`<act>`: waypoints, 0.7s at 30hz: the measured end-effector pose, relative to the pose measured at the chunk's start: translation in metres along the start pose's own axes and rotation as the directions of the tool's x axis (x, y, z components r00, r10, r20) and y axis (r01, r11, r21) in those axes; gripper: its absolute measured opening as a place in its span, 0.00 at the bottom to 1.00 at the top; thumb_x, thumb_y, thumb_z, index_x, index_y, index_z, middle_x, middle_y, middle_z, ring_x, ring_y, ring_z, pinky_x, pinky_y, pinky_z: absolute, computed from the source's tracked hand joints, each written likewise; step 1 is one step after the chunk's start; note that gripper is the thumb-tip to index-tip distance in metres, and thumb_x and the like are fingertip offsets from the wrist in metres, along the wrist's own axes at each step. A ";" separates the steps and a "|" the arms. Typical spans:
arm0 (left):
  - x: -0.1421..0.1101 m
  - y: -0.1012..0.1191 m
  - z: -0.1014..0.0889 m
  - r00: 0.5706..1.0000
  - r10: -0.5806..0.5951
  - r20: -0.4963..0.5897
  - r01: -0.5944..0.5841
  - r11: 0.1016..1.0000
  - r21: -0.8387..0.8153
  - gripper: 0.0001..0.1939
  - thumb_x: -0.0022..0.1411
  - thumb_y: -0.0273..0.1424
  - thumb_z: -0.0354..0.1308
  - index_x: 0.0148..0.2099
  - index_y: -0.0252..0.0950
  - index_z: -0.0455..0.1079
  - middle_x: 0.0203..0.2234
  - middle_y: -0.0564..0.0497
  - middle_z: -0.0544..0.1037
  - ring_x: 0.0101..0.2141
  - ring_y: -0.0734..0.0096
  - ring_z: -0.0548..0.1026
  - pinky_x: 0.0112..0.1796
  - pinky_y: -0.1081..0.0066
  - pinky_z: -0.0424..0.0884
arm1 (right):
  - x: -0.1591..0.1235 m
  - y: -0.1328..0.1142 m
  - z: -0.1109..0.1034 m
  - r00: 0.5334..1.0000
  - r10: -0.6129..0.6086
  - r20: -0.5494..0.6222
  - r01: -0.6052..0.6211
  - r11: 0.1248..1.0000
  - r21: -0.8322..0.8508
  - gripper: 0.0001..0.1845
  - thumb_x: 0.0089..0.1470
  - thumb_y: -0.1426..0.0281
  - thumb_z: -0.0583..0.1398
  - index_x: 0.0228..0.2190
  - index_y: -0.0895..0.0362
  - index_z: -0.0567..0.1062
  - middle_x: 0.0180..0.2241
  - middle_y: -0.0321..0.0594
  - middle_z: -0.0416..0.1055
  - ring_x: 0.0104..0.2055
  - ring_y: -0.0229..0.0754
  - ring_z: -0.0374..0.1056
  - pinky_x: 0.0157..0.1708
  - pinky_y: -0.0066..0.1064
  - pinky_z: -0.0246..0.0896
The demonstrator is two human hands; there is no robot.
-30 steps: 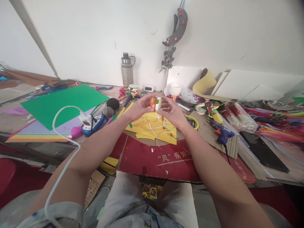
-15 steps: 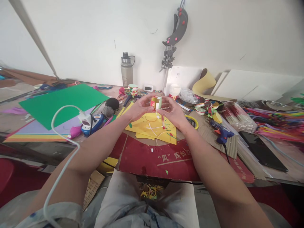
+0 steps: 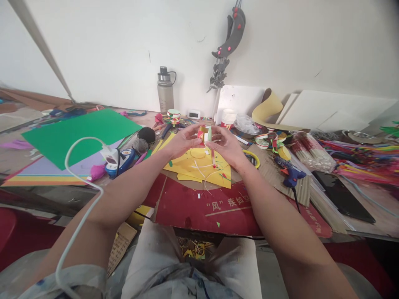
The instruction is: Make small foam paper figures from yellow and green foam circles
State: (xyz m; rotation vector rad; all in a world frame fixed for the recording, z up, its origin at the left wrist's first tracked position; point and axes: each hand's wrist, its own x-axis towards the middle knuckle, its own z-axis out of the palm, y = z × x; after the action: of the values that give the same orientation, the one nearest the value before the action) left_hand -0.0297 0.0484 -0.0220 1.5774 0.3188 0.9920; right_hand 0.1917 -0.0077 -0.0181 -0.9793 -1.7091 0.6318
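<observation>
Between both hands, above the yellow paper (image 3: 215, 176), is a small paper drum (image 3: 203, 135) with red, yellow, white and pale green parts. My left hand (image 3: 184, 140) has its fingers curled round the red side. On the pale green side, my right hand (image 3: 225, 143) closes with thumb and fingers. A thin red-tipped stick (image 3: 213, 161) shows just below the drum; whether it is joined to it I cannot tell. Paper snippets and thin white strips lie on the yellow paper.
A hot glue gun (image 3: 291, 173) and a black phone (image 3: 343, 197) lie at right, near colourful pipe cleaners (image 3: 370, 153). Similar small drums (image 3: 173, 115) stand at the back. A bottle (image 3: 165, 95) is by the wall. Green paper (image 3: 77, 135) and a white cable (image 3: 76, 232) are at left.
The view has shifted very slightly. Both hands keep hold of the small paper drum in nearly the same place.
</observation>
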 end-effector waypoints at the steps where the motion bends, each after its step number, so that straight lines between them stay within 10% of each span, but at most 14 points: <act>1: 0.000 0.000 -0.001 1.000 -0.001 0.005 0.001 1.000 0.002 0.36 0.54 0.46 0.81 0.64 0.50 0.79 0.67 0.42 0.77 0.58 0.53 0.81 0.53 0.58 0.82 | 0.000 0.000 0.000 1.000 -0.002 -0.003 0.002 1.000 -0.002 0.38 0.51 0.41 0.74 0.57 0.44 0.78 0.59 0.46 0.76 0.50 0.52 0.77 0.52 0.57 0.81; 21: 0.001 -0.003 0.000 0.997 0.050 -0.060 -0.045 0.996 0.083 0.38 0.54 0.44 0.81 0.65 0.49 0.78 0.66 0.44 0.78 0.54 0.56 0.82 0.50 0.59 0.81 | 0.001 0.004 0.004 0.999 -0.013 -0.044 0.014 1.000 0.017 0.41 0.49 0.37 0.73 0.58 0.44 0.78 0.59 0.46 0.76 0.52 0.54 0.78 0.55 0.58 0.80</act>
State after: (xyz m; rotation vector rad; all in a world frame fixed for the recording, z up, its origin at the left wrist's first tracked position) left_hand -0.0282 0.0497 -0.0239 1.6367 0.3706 1.0784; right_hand 0.1892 -0.0047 -0.0219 -0.9621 -1.6675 0.6112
